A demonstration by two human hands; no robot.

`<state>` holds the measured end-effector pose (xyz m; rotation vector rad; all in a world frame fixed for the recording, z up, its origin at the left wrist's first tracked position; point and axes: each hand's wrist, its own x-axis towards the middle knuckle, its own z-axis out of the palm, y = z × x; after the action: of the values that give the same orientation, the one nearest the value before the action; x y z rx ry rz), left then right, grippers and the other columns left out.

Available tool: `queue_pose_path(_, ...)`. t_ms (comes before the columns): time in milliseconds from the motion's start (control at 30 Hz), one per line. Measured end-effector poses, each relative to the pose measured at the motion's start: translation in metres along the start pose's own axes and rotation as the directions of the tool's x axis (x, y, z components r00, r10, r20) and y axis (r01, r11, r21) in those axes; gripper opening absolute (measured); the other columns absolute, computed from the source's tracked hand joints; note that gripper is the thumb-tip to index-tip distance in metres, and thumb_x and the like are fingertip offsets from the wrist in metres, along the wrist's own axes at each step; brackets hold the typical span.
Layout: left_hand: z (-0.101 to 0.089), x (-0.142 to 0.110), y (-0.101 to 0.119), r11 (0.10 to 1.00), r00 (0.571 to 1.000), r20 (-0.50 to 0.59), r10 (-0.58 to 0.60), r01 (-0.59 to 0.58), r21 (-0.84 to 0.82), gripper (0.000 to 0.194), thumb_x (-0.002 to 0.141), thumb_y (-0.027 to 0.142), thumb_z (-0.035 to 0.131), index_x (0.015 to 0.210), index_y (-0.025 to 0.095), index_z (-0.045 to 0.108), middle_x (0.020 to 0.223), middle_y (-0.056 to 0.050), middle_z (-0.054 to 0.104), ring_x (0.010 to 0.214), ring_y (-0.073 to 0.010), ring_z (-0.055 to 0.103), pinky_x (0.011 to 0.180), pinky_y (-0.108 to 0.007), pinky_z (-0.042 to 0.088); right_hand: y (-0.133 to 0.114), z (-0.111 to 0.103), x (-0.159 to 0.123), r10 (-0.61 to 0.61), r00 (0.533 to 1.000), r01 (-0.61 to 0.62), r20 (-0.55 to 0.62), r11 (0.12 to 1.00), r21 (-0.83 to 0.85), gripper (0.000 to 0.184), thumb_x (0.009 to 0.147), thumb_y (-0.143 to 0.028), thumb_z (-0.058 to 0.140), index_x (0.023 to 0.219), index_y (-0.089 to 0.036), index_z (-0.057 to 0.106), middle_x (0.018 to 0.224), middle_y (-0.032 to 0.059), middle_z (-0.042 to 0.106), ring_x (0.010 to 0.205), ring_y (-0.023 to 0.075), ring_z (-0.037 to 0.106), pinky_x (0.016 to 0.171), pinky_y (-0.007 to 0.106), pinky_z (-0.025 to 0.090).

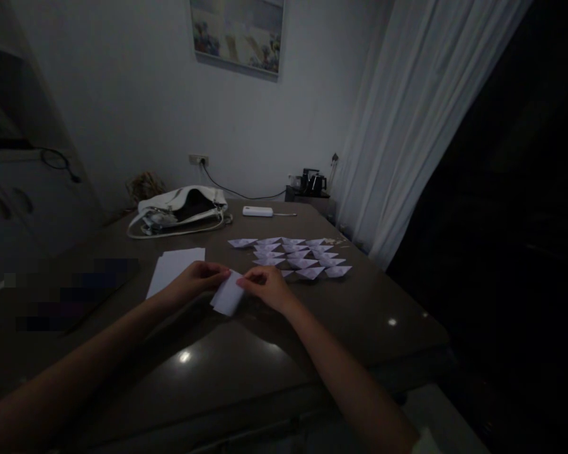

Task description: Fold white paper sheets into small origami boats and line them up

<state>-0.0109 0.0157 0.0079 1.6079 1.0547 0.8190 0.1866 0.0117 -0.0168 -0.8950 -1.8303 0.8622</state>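
Both hands meet over a folded white paper piece (227, 295) that rests on the dark glossy table (246, 359). My left hand (196, 280) pinches its upper left edge. From the other side, my right hand (267, 287) grips its upper right corner. A small stack of flat white sheets (173, 268) lies just left of my left hand. Beyond my right hand, several folded paper boats (296, 255) are laid out in rows.
A white handbag (180, 211) lies open at the far side of the table, with a white power bank (258, 211) and cable beside it. A dark kettle (312, 183) stands on a low stand near the white curtain (407, 126). The table's right edge drops into darkness.
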Motion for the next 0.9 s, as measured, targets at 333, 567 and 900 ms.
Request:
queue_pose_path(333, 0.014, -0.003, 0.003, 0.997, 0.997, -0.05, 0.065, -0.063, 0.046, 0.043, 0.062, 0.048, 0.074, 0.09, 0.015, 0.067, 0.085, -0.005, 0.073, 0.078, -0.0236, 0.065, 0.067, -0.03, 0.052, 0.002, 0.009, -0.001, 0.053, 0.976, -0.044, -0.213, 0.998, 0.046, 0.019, 0.071, -0.033, 0.067, 0.066, -0.015, 0.062, 0.058, -0.0017, 0.055, 0.052, 0.0093, 0.046, 0.049, 0.02, 0.035)
queue_pose_path(567, 0.026, -0.008, -0.003, 0.997, 0.985, -0.162, 0.061, -0.067, -0.03, 0.043, 0.061, 0.043, 0.076, 0.091, 0.015, 0.063, 0.078, -0.005, 0.072, 0.071, -0.0224, 0.067, 0.06, -0.029, 0.053, -0.002, 0.015, -0.002, 0.124, 0.946, -0.059, -0.299, 0.974, 0.217, 0.025, 0.067, -0.036, 0.068, 0.078, -0.017, 0.056, 0.066, -0.0011, 0.057, 0.056, 0.0109, 0.051, 0.052, 0.021, 0.039)
queue_pose_path(900, 0.024, -0.015, -0.022, 0.986, 0.928, -0.333, 0.168, -0.156, 0.062, 0.046, 0.068, 0.044, 0.068, 0.106, 0.017, 0.063, 0.062, 0.0, 0.061, 0.057, -0.0178, 0.059, 0.047, -0.025, 0.045, -0.011, 0.017, 0.011, 0.038, 0.996, -0.038, -0.075, 0.999, 0.007, 0.01, 0.076, -0.027, 0.063, 0.081, -0.019, 0.058, 0.053, -0.0054, 0.05, 0.048, 0.0097, 0.046, 0.048, 0.021, 0.033)
